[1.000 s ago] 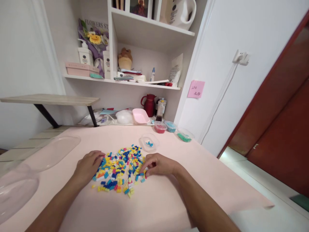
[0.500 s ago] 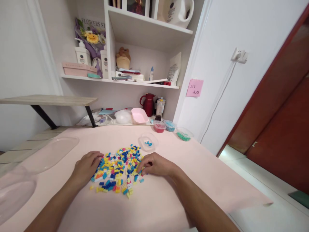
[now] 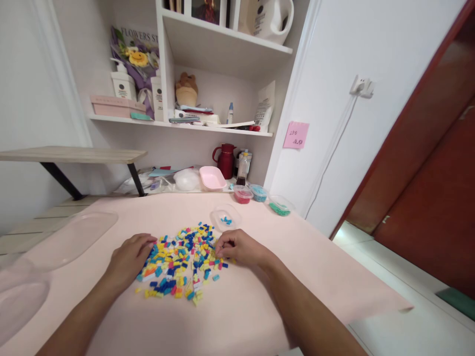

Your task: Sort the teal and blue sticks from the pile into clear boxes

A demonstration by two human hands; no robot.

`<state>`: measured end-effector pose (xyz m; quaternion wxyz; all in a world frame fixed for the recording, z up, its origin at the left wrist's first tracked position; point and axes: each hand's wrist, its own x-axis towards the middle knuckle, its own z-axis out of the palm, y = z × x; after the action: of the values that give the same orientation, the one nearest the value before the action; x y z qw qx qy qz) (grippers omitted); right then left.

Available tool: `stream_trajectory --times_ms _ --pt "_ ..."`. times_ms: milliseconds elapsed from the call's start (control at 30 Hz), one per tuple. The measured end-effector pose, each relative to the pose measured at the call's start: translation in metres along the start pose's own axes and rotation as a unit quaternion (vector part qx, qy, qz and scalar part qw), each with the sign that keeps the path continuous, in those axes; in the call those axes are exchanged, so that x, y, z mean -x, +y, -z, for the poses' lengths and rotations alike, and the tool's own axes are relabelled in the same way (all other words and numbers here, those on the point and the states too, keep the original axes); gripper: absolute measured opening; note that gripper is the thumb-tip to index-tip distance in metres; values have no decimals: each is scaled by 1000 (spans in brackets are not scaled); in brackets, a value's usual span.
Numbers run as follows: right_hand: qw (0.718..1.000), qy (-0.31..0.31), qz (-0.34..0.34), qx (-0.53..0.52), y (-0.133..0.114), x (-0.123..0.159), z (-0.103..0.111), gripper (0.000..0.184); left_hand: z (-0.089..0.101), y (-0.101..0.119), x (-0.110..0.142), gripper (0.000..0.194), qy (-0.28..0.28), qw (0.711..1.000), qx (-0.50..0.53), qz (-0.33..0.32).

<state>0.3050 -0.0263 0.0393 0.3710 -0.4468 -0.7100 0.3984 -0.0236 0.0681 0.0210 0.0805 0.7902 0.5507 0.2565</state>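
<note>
A spread pile of small blue, yellow, red and white bricks point(image 3: 181, 262) lies on the pink table point(image 3: 237, 306) in front of me. My left hand point(image 3: 129, 257) rests on the pile's left edge, fingers curled loosely onto the bricks. My right hand point(image 3: 237, 247) is at the pile's right edge with fingertips pinched together among the bricks; what they grip is too small to see. Just beyond it stands a small clear container point(image 3: 225, 218) with a few blue bricks inside.
Small tubs of red point(image 3: 243, 194), blue point(image 3: 259, 192) and green point(image 3: 280, 205) pieces stand at the table's far right. A clear oval lid point(image 3: 70, 237) and a clear tub point(image 3: 18, 296) lie at the left. Shelves, a pink dish point(image 3: 212, 178) and a red jug point(image 3: 225, 160) are behind.
My right hand has moved slightly up the pile's right edge toward the clear container, its fingers drawn into a pinch. The left hand has barely moved. The view has drifted slightly right.
</note>
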Motion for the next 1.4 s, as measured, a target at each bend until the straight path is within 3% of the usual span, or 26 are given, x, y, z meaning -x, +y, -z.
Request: stream_trajectory --times_ms 233,467,667,800,1033,1400 --pt "989 -120 50 70 -2 0 8 31 3 5 1 41 -9 1000 -9 4" --pt "992 -84 38 86 6 -2 12 25 2 4 1 41 -16 1000 -15 3" --pt "984 -105 78 118 4 -2 14 35 1 2 1 40 -9 1000 -11 -2" --pt "982 -117 83 122 4 -1 12 25 0 1 0 40 -5 1000 -11 -7" --pt "992 -95 43 71 10 -2 8 23 1 2 0 41 -16 1000 -24 -6" --pt "999 -4 11 -51 -1 -2 6 30 0 0 1 44 -25 999 -29 -1"
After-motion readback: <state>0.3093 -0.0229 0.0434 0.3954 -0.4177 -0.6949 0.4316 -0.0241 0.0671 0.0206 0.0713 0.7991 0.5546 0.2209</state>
